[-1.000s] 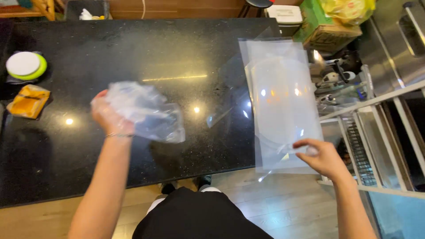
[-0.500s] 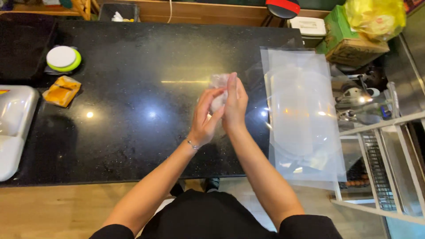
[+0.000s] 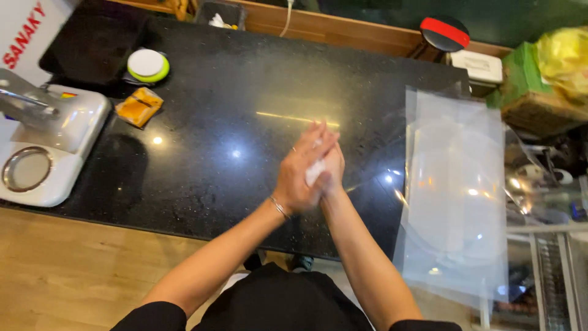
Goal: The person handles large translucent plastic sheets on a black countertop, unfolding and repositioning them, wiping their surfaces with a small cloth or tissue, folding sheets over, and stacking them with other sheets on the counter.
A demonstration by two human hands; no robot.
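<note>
Near the middle of the frame the left hand (image 3: 298, 175) and the right hand (image 3: 331, 168) are pressed palm to palm above the black counter (image 3: 245, 92), with a crumpled bit of clear plastic (image 3: 315, 172) squeezed between them. Only a small whitish fold of it shows between the palms; the rest is hidden. The fingers of both hands lie flat and point toward the upper right, so this is a press of the palms rather than a fingertip pinch.

At the right of the frame a stack of large clear plastic sheets (image 3: 456, 190) lies on the counter, its lower end hanging over the near edge. That overhang is the main risk, in my judgement: a brush from the right forearm, or a draught, could slide the slick stack off the counter.

The wad itself could slip out, since smooth film pressed between palms has little to catch on, and it could spring open once the press eases.

In the upper left of the frame a white and green lid (image 3: 147, 64) and an orange packet (image 3: 139, 106) lie well apart from the hands; a white machine (image 3: 49, 147) sits at the left edge. None of them is in the way.
</note>
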